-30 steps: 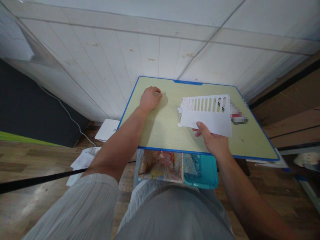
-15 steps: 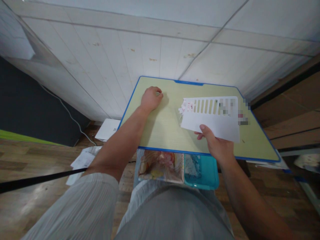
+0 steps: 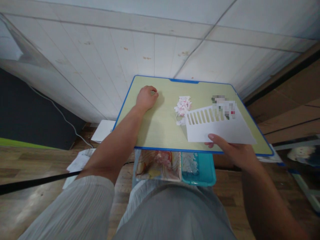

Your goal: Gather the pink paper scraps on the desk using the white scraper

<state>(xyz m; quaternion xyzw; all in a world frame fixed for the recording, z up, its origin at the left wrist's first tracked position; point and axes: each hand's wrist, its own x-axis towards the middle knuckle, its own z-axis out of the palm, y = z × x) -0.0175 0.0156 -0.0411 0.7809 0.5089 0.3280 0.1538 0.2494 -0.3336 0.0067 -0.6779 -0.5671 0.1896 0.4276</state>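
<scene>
My right hand (image 3: 231,150) grips the lower edge of a white card (image 3: 220,131), thumb on top and fingers beneath. The card has a row of narrow slots along its far side, and it is held tilted over a pale yellow tabletop (image 3: 160,130) with a blue rim. Left of the card lies a small heap of white and pinkish paper scraps (image 3: 183,105). On the table's left part rests my left hand (image 3: 147,98), fingers curled in; what they hold, if anything, is hidden.
Below the table's near edge, at my lap, are a turquoise plastic tray (image 3: 211,171) with whitish bits and a patterned, lined container (image 3: 160,176). A white panelled wall (image 3: 140,50) stands behind the table. Some blurred-out items (image 3: 220,99) lie beyond the card.
My right hand has moved the card right and towards me, turning it, so the paper scraps show fully. My left hand stays curled on the table. The view has shifted slightly.
</scene>
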